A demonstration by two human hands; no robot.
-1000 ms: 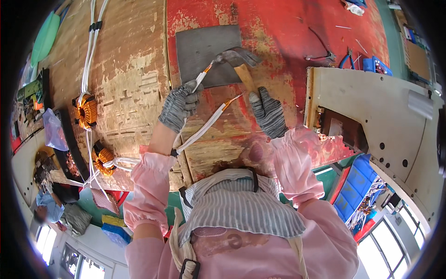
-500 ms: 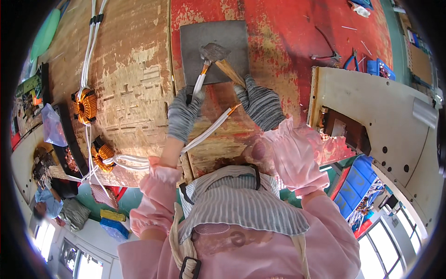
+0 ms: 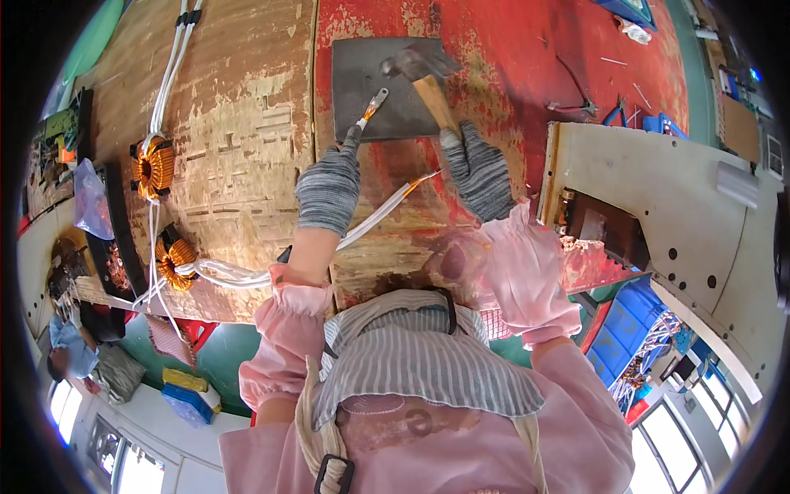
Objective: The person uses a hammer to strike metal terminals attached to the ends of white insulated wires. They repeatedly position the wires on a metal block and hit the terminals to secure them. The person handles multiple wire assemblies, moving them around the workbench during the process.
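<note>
My left hand [image 3: 329, 189], in a grey knitted glove, is closed on a white cable. Its far end bears a metal cable lug [image 3: 378, 100] with a hole, lying over a dark square metal plate [image 3: 350, 78]. My right hand [image 3: 479, 173], gloved alike, grips the wooden handle of a hammer [image 3: 433, 97]. The hammer head, slightly blurred, is above the plate, apart from the lug to its upper right. Between my hands runs a second white cable [image 3: 378, 221] with a bare copper tip.
Two copper-wound ring coils [image 3: 155, 168] with white leads lie at the left of the worn bench [image 3: 239, 107]. Pliers [image 3: 580, 105] lie at the far right. A large pale metal machine frame [image 3: 650, 177] stands at the right, with blue crates [image 3: 629, 329] below. Another person [image 3: 72, 346] sits at far left.
The hammer has come up off the cable end and shifted right and away, uncovering the lug. My left hand and its cable sit slightly farther right in the picture.
</note>
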